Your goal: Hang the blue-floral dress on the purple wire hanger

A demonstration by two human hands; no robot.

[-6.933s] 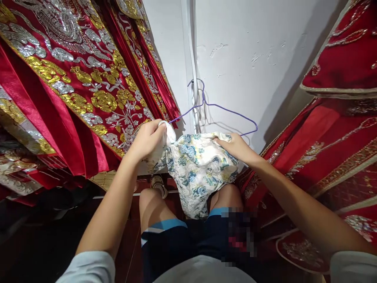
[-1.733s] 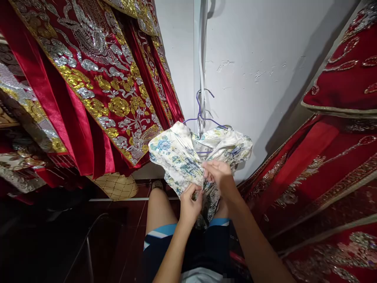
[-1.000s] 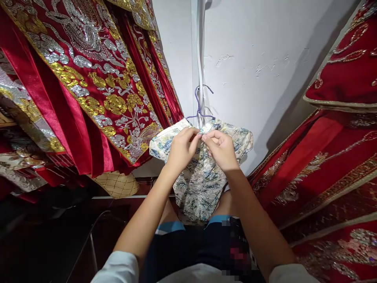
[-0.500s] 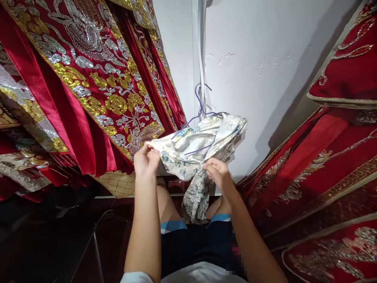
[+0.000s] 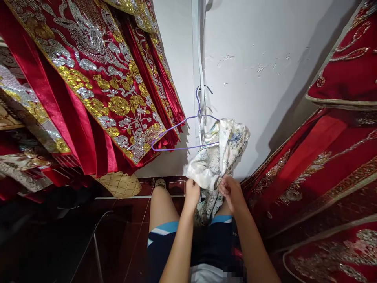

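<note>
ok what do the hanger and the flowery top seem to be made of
The hanger looks like thin wire with a smooth purple coating, likely plastic over metal, judging by its even, slender bends. The top seems a light woven fabric, perhaps cotton, given its soft creases; the exact fibre can't be told.

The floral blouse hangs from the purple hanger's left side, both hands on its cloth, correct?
No, the head view shows the floral blouse on the right side of the purple hanger; the left is bare. Left hand and right hand are on the cloth.
</note>
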